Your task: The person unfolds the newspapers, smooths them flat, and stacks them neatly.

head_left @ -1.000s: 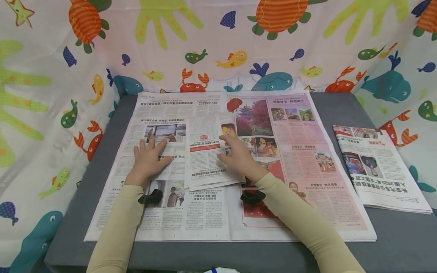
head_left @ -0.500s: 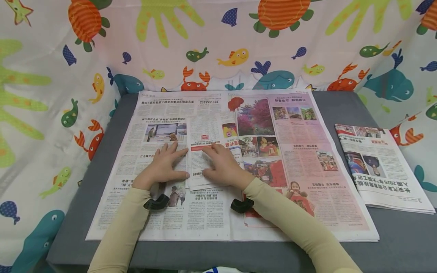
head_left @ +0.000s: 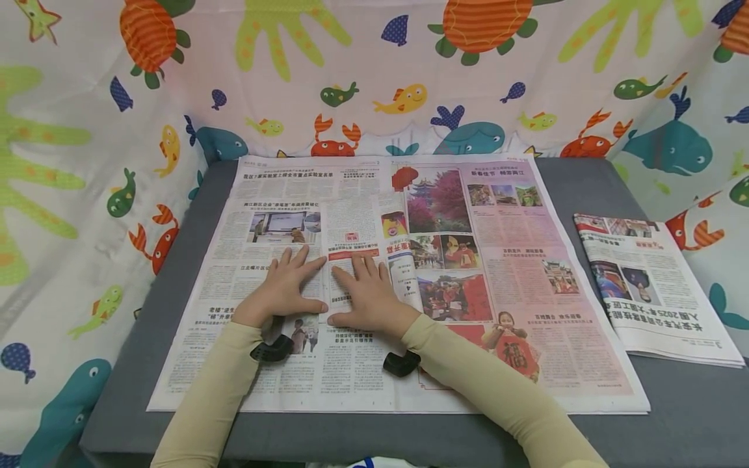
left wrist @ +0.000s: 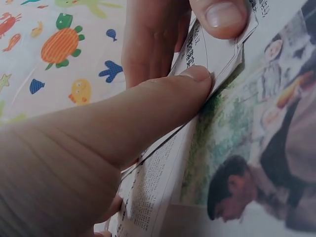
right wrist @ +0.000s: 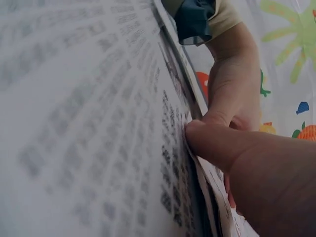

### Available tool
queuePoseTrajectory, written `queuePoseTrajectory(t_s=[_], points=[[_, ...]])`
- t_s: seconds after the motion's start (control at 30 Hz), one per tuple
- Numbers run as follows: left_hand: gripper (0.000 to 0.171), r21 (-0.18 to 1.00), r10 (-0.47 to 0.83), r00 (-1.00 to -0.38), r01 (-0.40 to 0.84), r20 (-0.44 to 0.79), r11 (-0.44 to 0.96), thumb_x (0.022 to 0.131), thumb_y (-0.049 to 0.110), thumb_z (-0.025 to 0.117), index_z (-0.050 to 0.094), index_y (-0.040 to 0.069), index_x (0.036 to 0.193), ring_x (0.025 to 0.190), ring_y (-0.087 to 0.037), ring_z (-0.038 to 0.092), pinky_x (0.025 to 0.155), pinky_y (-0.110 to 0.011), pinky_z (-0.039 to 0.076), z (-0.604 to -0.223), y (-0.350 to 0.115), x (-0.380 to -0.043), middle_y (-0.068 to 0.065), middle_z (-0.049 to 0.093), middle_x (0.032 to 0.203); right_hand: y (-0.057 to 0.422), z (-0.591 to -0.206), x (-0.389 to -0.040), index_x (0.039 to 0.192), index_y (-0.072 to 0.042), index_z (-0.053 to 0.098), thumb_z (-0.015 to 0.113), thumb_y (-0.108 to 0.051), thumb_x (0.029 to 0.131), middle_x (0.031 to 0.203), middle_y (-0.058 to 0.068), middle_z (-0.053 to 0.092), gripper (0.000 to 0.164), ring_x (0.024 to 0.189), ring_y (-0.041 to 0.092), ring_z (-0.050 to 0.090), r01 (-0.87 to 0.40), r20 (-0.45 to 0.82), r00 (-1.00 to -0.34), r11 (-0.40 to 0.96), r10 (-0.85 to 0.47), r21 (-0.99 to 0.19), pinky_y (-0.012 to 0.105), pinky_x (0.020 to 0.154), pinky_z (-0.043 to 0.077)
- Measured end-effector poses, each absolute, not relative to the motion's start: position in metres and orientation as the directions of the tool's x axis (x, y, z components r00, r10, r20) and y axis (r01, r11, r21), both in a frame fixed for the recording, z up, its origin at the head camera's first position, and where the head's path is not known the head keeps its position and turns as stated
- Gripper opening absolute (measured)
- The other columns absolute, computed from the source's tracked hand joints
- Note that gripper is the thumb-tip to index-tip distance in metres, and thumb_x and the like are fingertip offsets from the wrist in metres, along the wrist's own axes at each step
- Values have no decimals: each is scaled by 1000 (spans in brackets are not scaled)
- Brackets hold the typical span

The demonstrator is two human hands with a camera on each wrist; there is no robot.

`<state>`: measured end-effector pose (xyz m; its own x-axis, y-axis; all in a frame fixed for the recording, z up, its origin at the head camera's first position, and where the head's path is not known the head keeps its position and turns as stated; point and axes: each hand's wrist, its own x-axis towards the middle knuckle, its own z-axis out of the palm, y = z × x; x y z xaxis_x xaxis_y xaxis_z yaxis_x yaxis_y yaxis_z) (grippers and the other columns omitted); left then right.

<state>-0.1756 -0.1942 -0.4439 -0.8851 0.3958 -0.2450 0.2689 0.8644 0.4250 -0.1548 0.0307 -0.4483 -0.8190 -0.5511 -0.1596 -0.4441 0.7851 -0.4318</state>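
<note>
A small folded newspaper (head_left: 345, 218) lies on a large spread newspaper (head_left: 269, 390) in the middle of the table. My left hand (head_left: 283, 289) rests with spread fingers along the folded newspaper's left edge. In the left wrist view, the left thumb (left wrist: 168, 98) touches that edge near its corner. Over the lower part of the folded newspaper lies my right hand (head_left: 374, 296), palm down with fingers extended, hiding some of the print. The right wrist view shows the right thumb (right wrist: 212, 138) at the edge of the stacked paper layers.
Another folded newspaper (head_left: 655, 292) lies at the right on the grey tabletop (head_left: 409, 435). A cloth (head_left: 374, 58) printed with sea animals hangs behind and at both sides. Each wrist wears a black band, such as the left band (head_left: 272, 349).
My right hand has moved left and down from the folded newspaper's right part onto its lower part. The left hand has shifted right to the folded newspaper's left edge.
</note>
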Motion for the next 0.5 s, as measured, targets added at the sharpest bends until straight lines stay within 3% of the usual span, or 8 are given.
queuePoseTrajectory(t_s=[0.5], points=[[118,432,369,-894,237,-254,870,77,54,84,19,9,164,155,-54,-2,119,-76,2,-441,-192,-174,-23,10,171,31,-446,-156,160,-19,35,77,-49,87,169,23,22,89,158,45,12,-409,-130,-844,780,-521,-474,67,124,16]])
